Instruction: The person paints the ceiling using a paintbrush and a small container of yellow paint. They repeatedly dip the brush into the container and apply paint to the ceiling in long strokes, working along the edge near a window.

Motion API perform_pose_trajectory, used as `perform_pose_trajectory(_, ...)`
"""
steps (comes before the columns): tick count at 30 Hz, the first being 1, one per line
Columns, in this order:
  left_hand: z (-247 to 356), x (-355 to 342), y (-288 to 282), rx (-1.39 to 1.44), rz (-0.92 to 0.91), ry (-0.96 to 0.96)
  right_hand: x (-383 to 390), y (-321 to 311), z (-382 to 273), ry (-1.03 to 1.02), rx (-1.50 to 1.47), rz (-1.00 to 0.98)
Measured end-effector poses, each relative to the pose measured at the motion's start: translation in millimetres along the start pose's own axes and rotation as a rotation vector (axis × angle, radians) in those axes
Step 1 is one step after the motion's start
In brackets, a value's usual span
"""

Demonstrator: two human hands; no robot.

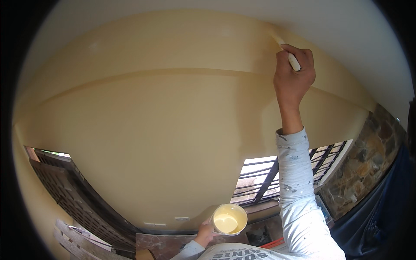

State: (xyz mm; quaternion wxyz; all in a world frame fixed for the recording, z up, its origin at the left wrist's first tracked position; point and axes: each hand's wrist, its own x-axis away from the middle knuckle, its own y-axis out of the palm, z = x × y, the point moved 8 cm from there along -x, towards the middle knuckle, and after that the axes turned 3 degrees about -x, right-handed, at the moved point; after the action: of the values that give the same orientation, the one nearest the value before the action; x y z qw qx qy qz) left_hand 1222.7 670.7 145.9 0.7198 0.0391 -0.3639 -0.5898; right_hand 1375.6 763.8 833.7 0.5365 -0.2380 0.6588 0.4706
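My right hand [294, 80] is raised high, its fingers wrapped round the pale handle of a paintbrush [295, 63]. The brush tip meets the upper part of the yellow wall [160, 134], close to the line where it joins the white ceiling [351, 47]. Low down, my left hand [205, 234] grips a small plastic bucket [241, 214] by its side. Pale yellow paint [225, 223] shows inside. The bucket looks nearly level. The fingers on its far side are partly hidden.
A raised ledge [173, 70] runs across the upper wall. At lower right is a barred window [258, 180], beside a stone-clad wall [359, 169] and dark blue cloth [381, 208]. A dark lattice door or shutter [73, 190] and wooden slats [73, 238] stand at lower left.
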Motion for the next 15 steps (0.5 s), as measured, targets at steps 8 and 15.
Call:
perform_pose_trajectory(8,2.3,11.6,8.0,0.004,-0.013,-0.027,-6.5,-40.0,45.0,0.164,0.069,0.057)
perform_pose_trajectory(15,-4.3,5.1,15.2,-0.020,-0.033,-0.059,35.4,25.9,-56.9,-0.068,0.007,-0.066)
